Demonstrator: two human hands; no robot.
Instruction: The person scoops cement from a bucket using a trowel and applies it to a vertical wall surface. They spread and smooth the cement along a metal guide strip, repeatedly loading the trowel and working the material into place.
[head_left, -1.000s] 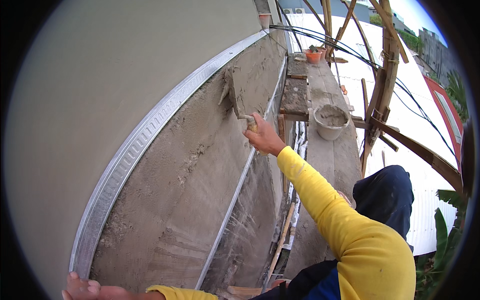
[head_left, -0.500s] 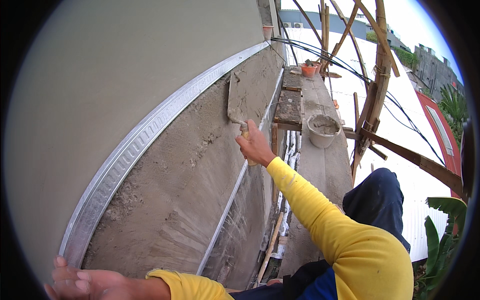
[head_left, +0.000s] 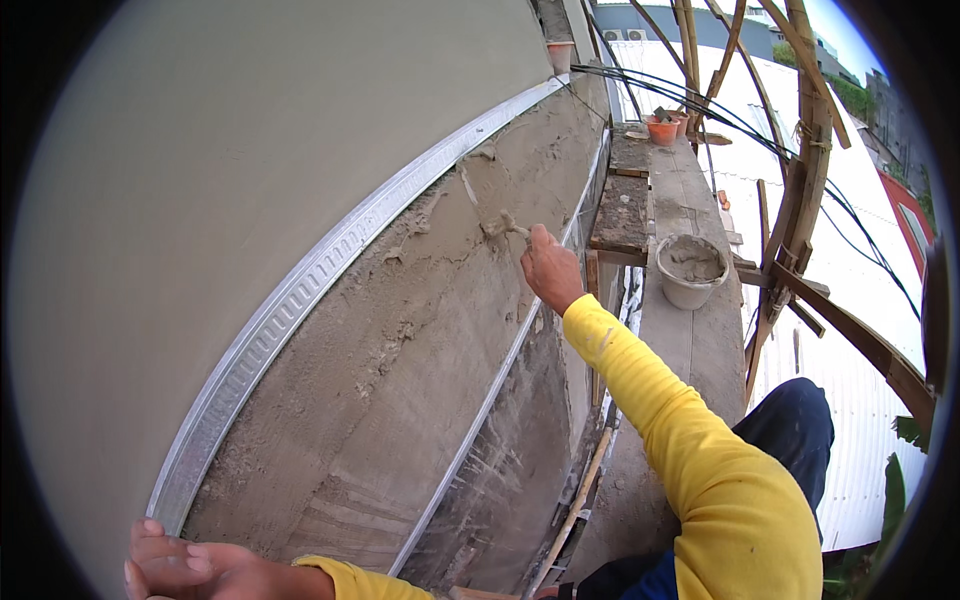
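Observation:
My right hand (head_left: 553, 268) is closed around the handle of a plastering trowel (head_left: 507, 226). Its mortar-smeared blade lies against the rough grey wall band (head_left: 400, 340), blending with the wet mortar so its outline is hard to follow. Above this band runs a long silvery metal strip (head_left: 270, 325) with a row of slots, curved by the lens. At the lower left, my left hand (head_left: 205, 572) is beside the strip's near end, palm partly up, fingers loosely bent and apart, with nothing seen in them. The picture's lower edge cuts off part of this hand.
A bucket of mortar (head_left: 690, 272) stands on the plank walkway (head_left: 670, 345) at my right. Further along are orange pots (head_left: 662, 130) and a pot (head_left: 560, 57) by the strip's far end. Wooden scaffold poles (head_left: 808, 150) and black cables (head_left: 700, 108) border the walkway. A thin rail (head_left: 470, 435) edges the band below.
My right hand has turned the trowel, so its broad blade face no longer shows. The view has shifted, moving the bucket and walkway rightward in the picture. My left hand stays by the strip.

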